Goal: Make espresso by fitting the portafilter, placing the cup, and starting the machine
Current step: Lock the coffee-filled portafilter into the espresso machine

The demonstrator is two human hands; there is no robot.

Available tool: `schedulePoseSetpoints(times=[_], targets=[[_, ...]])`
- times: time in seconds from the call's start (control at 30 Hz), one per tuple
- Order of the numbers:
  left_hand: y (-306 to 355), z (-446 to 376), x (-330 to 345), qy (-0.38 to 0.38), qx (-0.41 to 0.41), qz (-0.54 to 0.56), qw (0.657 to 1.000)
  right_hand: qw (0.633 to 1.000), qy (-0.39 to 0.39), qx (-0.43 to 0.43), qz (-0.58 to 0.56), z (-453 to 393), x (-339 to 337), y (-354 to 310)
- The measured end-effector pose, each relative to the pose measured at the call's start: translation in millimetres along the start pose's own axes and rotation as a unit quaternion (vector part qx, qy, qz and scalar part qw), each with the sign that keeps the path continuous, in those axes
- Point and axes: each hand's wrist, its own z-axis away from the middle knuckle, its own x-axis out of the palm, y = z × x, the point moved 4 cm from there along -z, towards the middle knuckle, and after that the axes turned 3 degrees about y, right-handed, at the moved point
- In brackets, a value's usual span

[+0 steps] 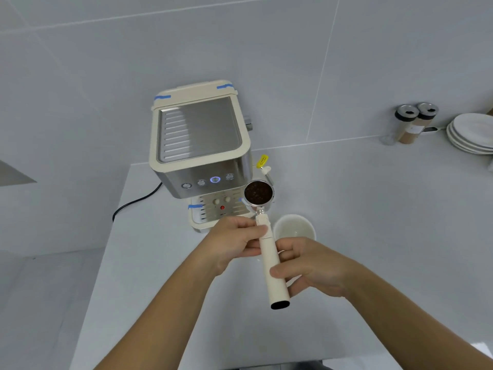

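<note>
A cream and steel espresso machine (200,145) stands on the white counter (373,209) against the wall, one of its front buttons lit blue. I hold the portafilter (269,252) level in front of it, its metal basket (258,193) full of dark coffee grounds and just right of the machine's front. My left hand (234,243) pinches the upper end of the cream handle. My right hand (309,265) wraps the lower part of the handle. A white cup (294,227) stands on the counter right of the drip tray (210,212), partly behind my right hand.
A black power cord (136,201) runs left from the machine. The steam wand with a yellow tag (262,161) sticks out on the machine's right side. Two spice jars (408,124) and a stack of white plates (472,134) sit at the far right by the wall.
</note>
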Motion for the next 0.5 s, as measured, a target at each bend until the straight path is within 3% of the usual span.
schedulePoseSetpoints(times=[0.13, 0.27, 0.4, 0.5], targets=[[-3, 18, -25, -0.020, 0.009, -0.106, 0.994, 1.000, 0.004, 0.000, -0.003, -10, 21, 8], [23, 39, -69, 0.081, 0.124, -0.219, 0.964, 0.999, 0.023, 0.011, -0.019, -22, 38, 20], [80, 53, -106, 0.173, 0.317, -0.304, 0.881, 0.999, 0.037, 0.019, -0.032, -38, 55, 28], [113, 44, -117, 0.206, 0.397, -0.405, 0.797, 0.998, 0.046, 0.018, -0.048, -53, 66, 33]])
